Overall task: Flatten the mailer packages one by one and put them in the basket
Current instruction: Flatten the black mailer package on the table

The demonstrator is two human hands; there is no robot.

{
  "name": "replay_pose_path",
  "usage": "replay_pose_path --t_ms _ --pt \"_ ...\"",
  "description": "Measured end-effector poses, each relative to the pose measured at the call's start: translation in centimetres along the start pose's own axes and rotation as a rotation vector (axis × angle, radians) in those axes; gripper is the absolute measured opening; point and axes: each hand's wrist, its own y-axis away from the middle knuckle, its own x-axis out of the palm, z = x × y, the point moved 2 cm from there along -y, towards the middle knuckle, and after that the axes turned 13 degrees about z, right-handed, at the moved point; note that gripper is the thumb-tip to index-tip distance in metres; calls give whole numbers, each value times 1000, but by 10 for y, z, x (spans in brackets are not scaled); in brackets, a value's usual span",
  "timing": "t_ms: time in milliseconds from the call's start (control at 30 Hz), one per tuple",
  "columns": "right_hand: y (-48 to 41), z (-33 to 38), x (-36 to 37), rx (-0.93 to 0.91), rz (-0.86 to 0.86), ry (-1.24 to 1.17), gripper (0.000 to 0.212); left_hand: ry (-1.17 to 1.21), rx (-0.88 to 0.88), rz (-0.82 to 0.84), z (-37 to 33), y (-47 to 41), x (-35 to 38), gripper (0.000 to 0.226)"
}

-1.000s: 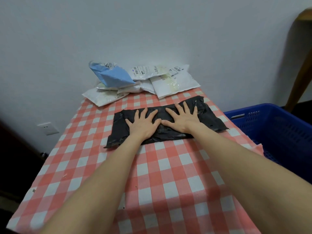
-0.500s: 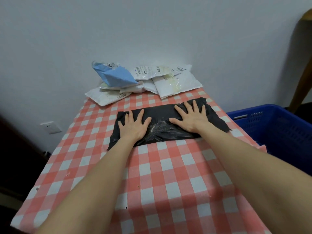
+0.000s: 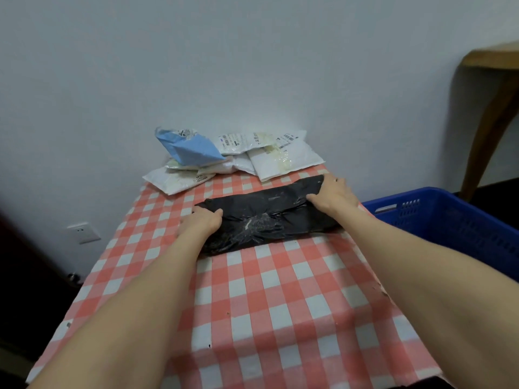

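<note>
Your black mailer (image 3: 269, 217) lies crosswise on the checkered tablecloth (image 3: 280, 290), wrinkled in the middle. You've got your left hand (image 3: 200, 223) on its left end and your right hand (image 3: 334, 196) on its right end, each thumb on top and pinching the plastic. The blue basket (image 3: 449, 217) sits just off the table's right side; only slotted walls show, so can't tell what's inside. The white mailers (image 3: 283, 158) are piled at the far edge, with a blue mailer (image 3: 191, 148) on top.

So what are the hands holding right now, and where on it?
Both grip the black mailer: left hand at its left end, right hand at its right end.
</note>
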Motion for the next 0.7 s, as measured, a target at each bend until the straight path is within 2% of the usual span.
replay_pose_path --t_ms 133,200,267,367,433,500,600,667,700 --pt "3 -8 -1 45 62 -185 72 156 64 -18 -12 8 -6 64" --pt "5 -8 -1 40 64 -214 76 224 83 -23 -15 12 -7 68" --pt "8 -6 -1 -18 30 -107 77 89 119 -88 -19 16 -8 78" --pt "12 4 0 -192 33 63 76 -170 366 -207 -36 33 -2 84" --pt "13 12 1 -257 59 120 74 -221 471 -143 -49 42 6 87" --pt "13 19 2 -267 83 175 76 -272 502 -61 -58 43 13 87" --pt "6 27 1 -233 68 227 75 -231 453 -88 -66 34 8 67" --pt "-4 27 -4 -136 35 119 74 -155 329 -99 -63 21 -1 60" --pt "-8 25 -5 -71 30 65 76 -118 240 -90 -56 10 -7 64"
